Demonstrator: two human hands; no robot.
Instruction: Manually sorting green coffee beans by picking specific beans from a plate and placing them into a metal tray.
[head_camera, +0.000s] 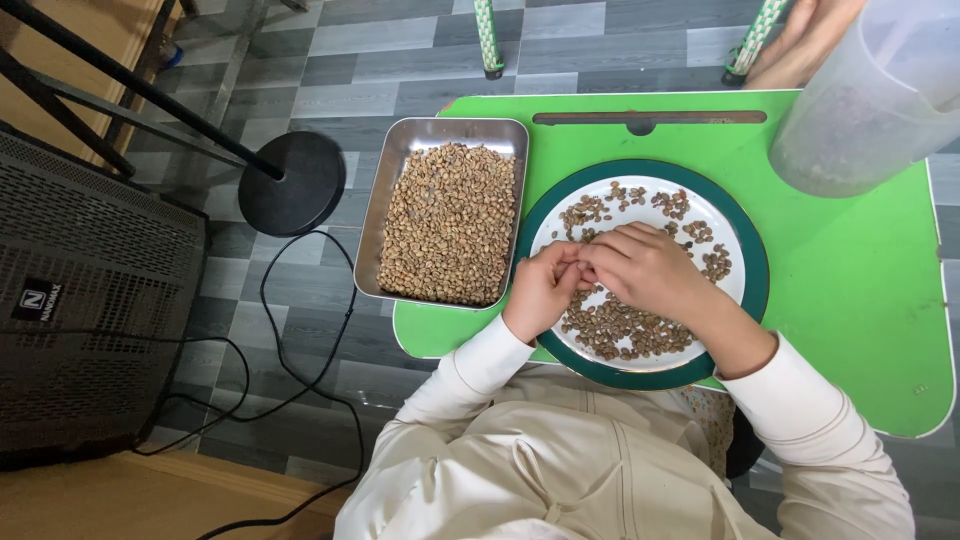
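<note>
**Two hands working among beans on a plate, seen from above**

Head view. A small green plastic table with a white edge stands on a grey tiled floor. On it lies a round white plate with a dark green rim, strewn with brown beans in loose clusters along its upper and lower parts. Both hands meet over the middle of the plate. The left hand is curled, its fingertips drawn together against those of the right hand; the right hand lies palm down with its fingers bent toward the left. The fingertips of both appear pinched on something small at the point where they touch, but what they pinch is too small to tell. Both forearms wear cream-white sleeves.

Just beside the plate, on the person's left, a rectangular steel tray overhangs the table edge and is filled with a layer of paler tan beans. At the far right corner stands a translucent plastic jug, touching neither plate nor hands. On the floor to the left are a black round stand base, black cables and a dark mesh-fronted appliance.
</note>
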